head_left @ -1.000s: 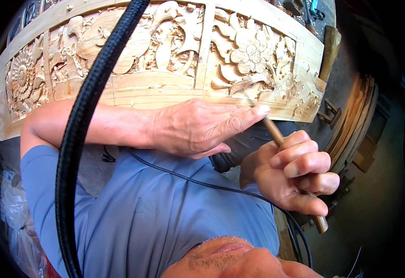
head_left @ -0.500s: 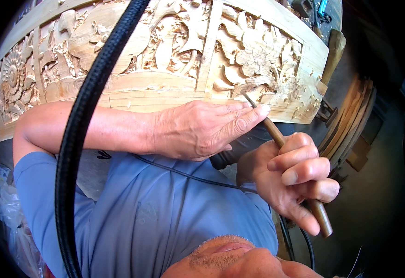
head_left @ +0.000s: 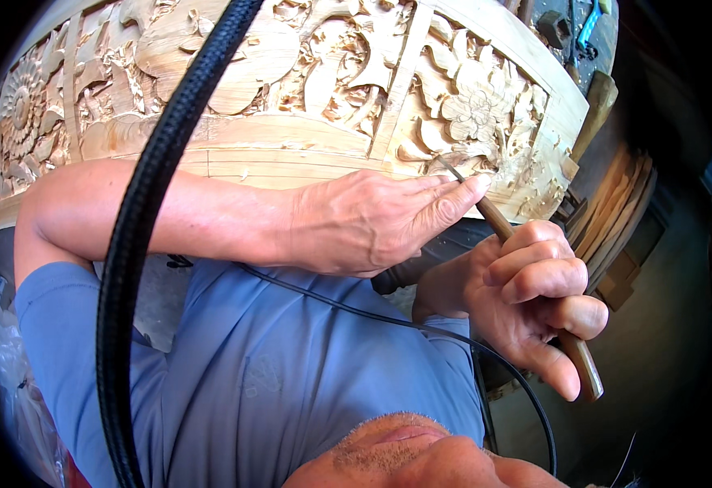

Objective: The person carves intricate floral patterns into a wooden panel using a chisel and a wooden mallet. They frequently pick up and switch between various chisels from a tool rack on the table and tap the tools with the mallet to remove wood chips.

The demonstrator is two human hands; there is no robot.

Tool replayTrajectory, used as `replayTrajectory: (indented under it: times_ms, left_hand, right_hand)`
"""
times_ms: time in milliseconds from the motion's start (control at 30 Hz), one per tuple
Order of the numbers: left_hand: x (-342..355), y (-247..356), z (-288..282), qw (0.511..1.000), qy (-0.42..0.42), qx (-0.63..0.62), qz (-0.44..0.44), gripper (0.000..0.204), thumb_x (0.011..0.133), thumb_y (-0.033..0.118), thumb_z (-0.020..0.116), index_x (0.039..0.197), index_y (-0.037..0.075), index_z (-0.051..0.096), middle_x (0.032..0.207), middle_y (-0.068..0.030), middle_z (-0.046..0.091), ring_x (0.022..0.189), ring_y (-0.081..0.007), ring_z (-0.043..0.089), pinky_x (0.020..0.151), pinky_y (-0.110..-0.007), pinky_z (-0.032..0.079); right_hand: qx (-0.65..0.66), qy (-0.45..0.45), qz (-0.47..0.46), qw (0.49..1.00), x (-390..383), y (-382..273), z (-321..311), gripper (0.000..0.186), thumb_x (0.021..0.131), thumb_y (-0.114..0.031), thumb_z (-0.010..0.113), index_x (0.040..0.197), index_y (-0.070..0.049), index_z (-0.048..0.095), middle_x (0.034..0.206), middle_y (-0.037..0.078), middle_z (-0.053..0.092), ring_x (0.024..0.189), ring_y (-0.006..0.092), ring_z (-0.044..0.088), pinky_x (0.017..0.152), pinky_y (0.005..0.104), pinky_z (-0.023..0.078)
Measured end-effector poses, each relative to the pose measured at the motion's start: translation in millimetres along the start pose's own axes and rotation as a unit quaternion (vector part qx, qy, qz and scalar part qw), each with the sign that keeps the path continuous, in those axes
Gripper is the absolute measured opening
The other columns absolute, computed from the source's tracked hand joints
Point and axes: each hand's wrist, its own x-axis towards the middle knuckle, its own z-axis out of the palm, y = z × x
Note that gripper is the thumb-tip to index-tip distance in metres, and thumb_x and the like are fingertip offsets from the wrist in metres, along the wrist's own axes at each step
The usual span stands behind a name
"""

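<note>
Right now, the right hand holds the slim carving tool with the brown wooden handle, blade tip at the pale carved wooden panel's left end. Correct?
Wrong end: the head view shows the blade tip at the panel's right-hand section, below-left of the pale carved flower. The right hand does hold the tool.

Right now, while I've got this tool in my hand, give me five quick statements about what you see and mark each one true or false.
1. The right hand grips the tool by its wooden handle. True.
2. The tool's blade points toward the person's chest. False: the blade points toward the panel.
3. The left hand has its fingers at the tool. True.
4. The panel bears a carved flower. True.
5. The shirt is red. False: the shirt is blue.
</note>
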Motion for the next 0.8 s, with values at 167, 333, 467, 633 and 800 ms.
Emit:
replayTrajectory:
  times_ms: [167,333,467,633,800]
  left_hand:
    - [-1,0,1,1.000,-0.009,0.007,-0.008,0.104,0.079,0.009,0.084,0.161,-0.013,0.025,0.132,-0.0325,0.062,0.118,-0.0424,0.069,0.088,-0.043,0.065]
    - [-1,3,-4,1.000,-0.024,-0.005,-0.018,0.109,0.077,0.012,0.086,0.161,-0.014,0.021,0.136,-0.0344,0.060,0.122,-0.0446,0.067,0.093,-0.044,0.063]
    - [-1,4,-8,0.999,-0.033,-0.025,-0.022,0.114,0.077,0.013,0.087,0.162,-0.014,0.017,0.137,-0.0349,0.059,0.121,-0.0460,0.067,0.094,-0.045,0.063]
    - [0,1,-5,0.999,-0.038,-0.031,-0.019,0.114,0.078,0.013,0.086,0.163,-0.014,0.014,0.136,-0.0342,0.059,0.112,-0.0451,0.069,0.088,-0.045,0.063]
    - [5,2,-4,0.998,-0.048,-0.029,-0.028,0.111,0.082,0.015,0.084,0.165,-0.010,0.014,0.126,-0.0318,0.063,0.100,-0.0449,0.071,0.083,-0.046,0.062]
  right_hand:
    - [-0.003,0.009,0.025,1.000,1,-1,2,0.069,0.103,-0.078,0.039,0.086,-0.011,0.037,0.065,0.010,0.054,0.039,0.0121,0.041,0.038,0.0257,0.027]
    - [-0.026,0.014,0.036,0.999,3,1,7,0.071,0.100,-0.081,0.038,0.084,-0.012,0.036,0.063,0.010,0.052,0.038,0.0102,0.035,0.038,0.0242,0.023]
    - [-0.061,0.012,0.046,0.997,6,4,15,0.072,0.098,-0.083,0.037,0.084,-0.012,0.036,0.059,0.008,0.050,0.037,0.0093,0.030,0.037,0.0240,0.021]
    - [-0.001,0.085,0.025,0.996,5,15,15,0.069,0.101,-0.080,0.036,0.080,-0.014,0.034,0.053,0.003,0.042,0.037,0.0067,0.023,0.037,0.0239,0.016]
    - [0.051,0.135,0.059,0.988,0,13,2,0.057,0.112,-0.063,0.037,0.077,-0.018,0.033,0.054,0.003,0.043,0.037,0.0066,0.024,0.039,0.0243,0.016]
